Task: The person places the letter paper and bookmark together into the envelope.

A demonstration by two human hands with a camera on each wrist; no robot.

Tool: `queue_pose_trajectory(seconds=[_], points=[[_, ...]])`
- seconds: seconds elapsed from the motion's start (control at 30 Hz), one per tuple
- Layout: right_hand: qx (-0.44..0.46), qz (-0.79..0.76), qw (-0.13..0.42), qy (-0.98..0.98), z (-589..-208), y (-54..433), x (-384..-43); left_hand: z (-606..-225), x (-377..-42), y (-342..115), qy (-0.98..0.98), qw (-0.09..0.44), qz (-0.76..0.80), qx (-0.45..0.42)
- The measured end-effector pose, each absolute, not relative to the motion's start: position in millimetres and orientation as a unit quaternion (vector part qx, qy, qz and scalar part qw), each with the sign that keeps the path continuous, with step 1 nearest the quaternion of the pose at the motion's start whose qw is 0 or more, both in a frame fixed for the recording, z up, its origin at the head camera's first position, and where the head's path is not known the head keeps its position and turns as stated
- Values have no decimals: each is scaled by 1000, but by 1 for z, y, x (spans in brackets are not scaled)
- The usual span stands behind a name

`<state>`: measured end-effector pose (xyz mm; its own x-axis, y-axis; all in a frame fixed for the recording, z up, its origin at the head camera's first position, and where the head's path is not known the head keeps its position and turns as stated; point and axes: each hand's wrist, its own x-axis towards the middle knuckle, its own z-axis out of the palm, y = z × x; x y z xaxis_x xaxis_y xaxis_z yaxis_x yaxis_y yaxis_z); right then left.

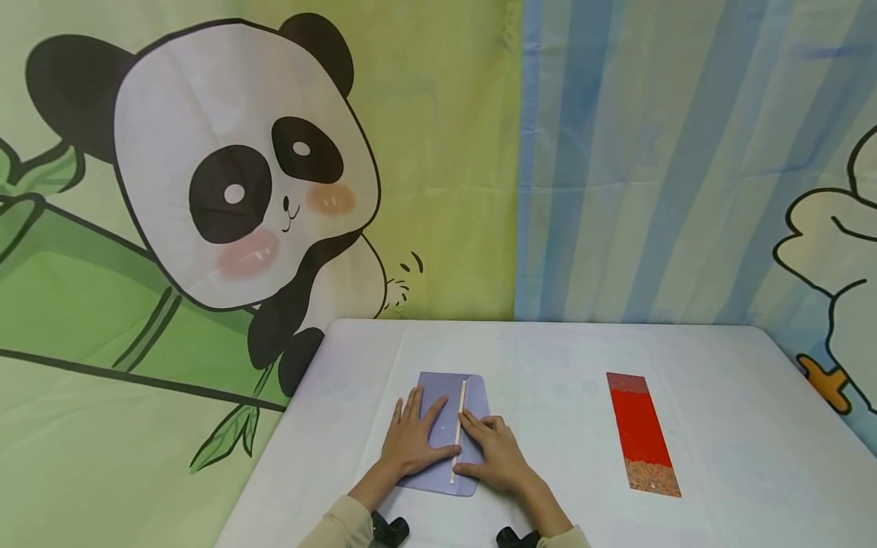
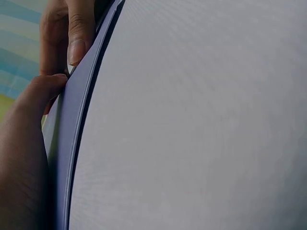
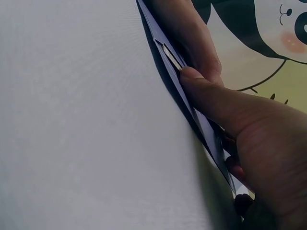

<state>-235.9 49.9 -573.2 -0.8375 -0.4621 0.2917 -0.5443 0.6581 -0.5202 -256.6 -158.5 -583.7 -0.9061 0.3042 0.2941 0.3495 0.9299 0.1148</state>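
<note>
A lavender flat folder or booklet lies on the table, with a thin pale strip running lengthwise along its right part. My left hand presses on the left side with fingers spread, its thumb tip at the strip. From the right, my right hand touches the strip with index finger and thumb set apart along it. In the right wrist view, the right thumb rests at the strip. The left wrist view shows the folder's edge from the side, and the strip is mostly hidden there.
A red rectangular strip with sparkly bands at both ends lies on the right of the white table. Black wrist devices sit at both wrists. Behind the table hangs a printed curtain with a panda.
</note>
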Motion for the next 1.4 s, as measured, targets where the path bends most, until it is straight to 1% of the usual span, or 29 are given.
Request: queue_pose_trajectory(seconds=[0.23, 0.57, 1.4], points=[[273, 315, 55, -907, -573, 50, -235, -586, -256, -159, -975, 122, -89, -165], [279, 307, 79, -907, -573, 50, -239, -586, -259, -157, -976, 109, -98, -161], [297, 286, 82, -907, -574, 50, -239, -582, -257, -157, -976, 116, -85, -164]])
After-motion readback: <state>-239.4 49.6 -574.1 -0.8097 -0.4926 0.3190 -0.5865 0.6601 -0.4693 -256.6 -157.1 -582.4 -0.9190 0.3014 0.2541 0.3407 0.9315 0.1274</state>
